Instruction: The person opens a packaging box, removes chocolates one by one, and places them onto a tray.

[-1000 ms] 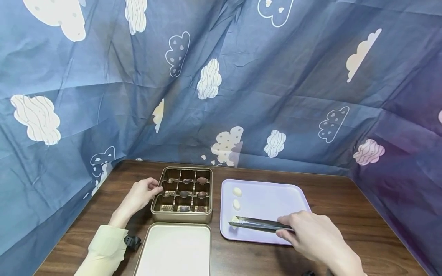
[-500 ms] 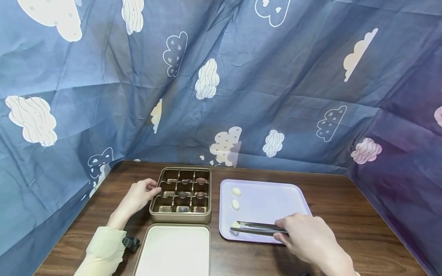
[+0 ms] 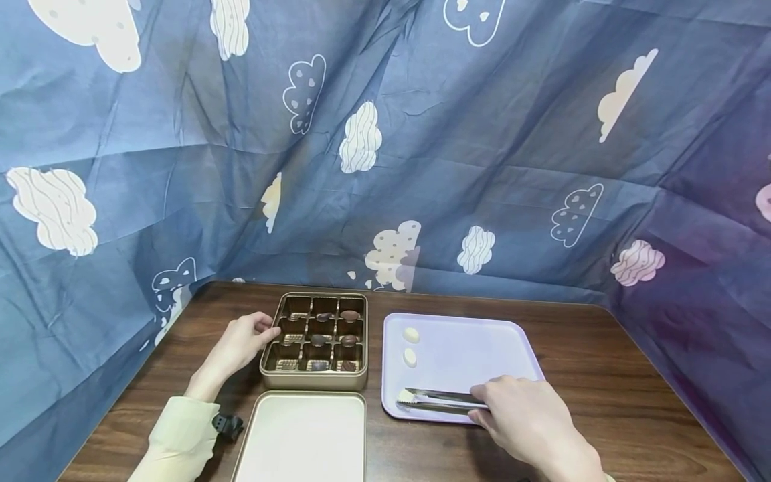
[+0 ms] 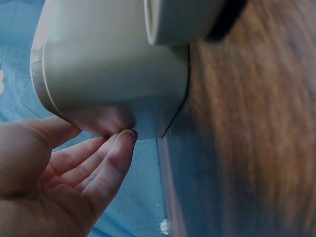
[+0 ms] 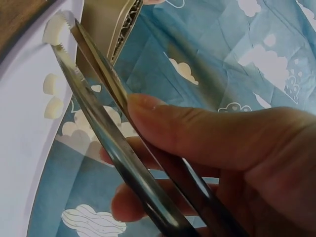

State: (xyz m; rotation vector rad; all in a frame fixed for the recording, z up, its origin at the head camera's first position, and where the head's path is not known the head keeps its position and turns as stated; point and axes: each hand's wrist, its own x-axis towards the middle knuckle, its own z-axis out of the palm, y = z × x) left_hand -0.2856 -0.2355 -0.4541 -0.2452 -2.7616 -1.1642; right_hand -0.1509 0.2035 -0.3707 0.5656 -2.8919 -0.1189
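My right hand (image 3: 524, 408) grips black tongs (image 5: 108, 133) between thumb and fingers. Their toothed tips stand apart on either side of a white chocolate (image 5: 56, 28), at the near left corner of the lilac tray (image 3: 482, 351). Farther up that tray's left side lie two more pale chocolates, a nearer one (image 3: 409, 357) and a farther one (image 3: 411, 335). My left hand (image 3: 243, 338) touches the left side of a gold tin (image 3: 313, 382), fingertips on its outer wall, thumb at the rim. Brown chocolates (image 3: 349, 341) sit in the tin's middle and right columns.
A pale, gold-rimmed lid (image 3: 307, 435) lies flat right in front of the tin. All of it stands on a dark wooden table (image 3: 602, 375). Blue cloth (image 3: 518, 147) printed with clouds hangs behind and on both sides.
My right hand has moved slightly left and nearer, bringing the tongs' tips lower, around the nearest white chocolate. The left hand keeps its place on the tin. The whole view has shifted a little.
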